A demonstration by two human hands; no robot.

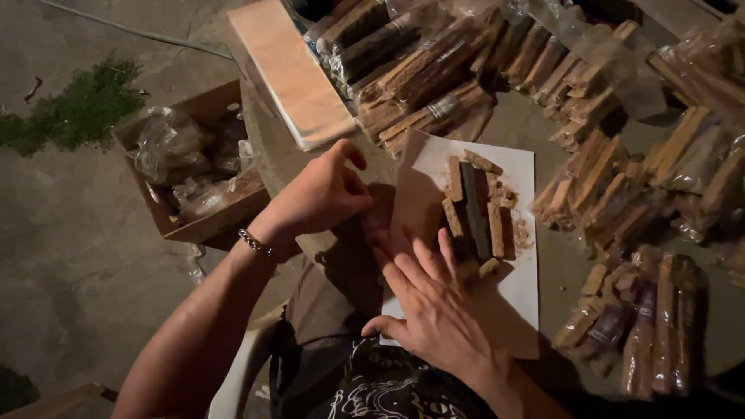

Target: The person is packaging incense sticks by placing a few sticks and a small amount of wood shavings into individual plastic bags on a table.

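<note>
Nearest the camera, the right hand [434, 306] lay flat and released, fingers spread on the lower left part of a white paper sheet [512, 287], its fingertips just short of a small heap of brown sticks [477, 209]. That heap sat on the middle of the sheet: short, rough, rectangular pieces, tan and reddish brown, around one darker, longer bar, with crumbs scattered to the right. The left hand [322, 194], a metal bracelet [254, 243] at its wrist, hovered loosely curled beside the sheet's left edge, fingers bent inward; whether it pinched anything could not be told. Beyond the sheet, clear plastic-wrapped bundles of similar sticks [423, 66] were stacked across the top of the table, some with a pale paper band about the middle. More wrapped packs [644, 326] with purplish labels lay at the lower right. A flat, pale orange board [291, 70] rested at the upper left, and a brown cardboard box [194, 167] holding crinkled plastic bags stood on the concrete floor to the left.
</note>
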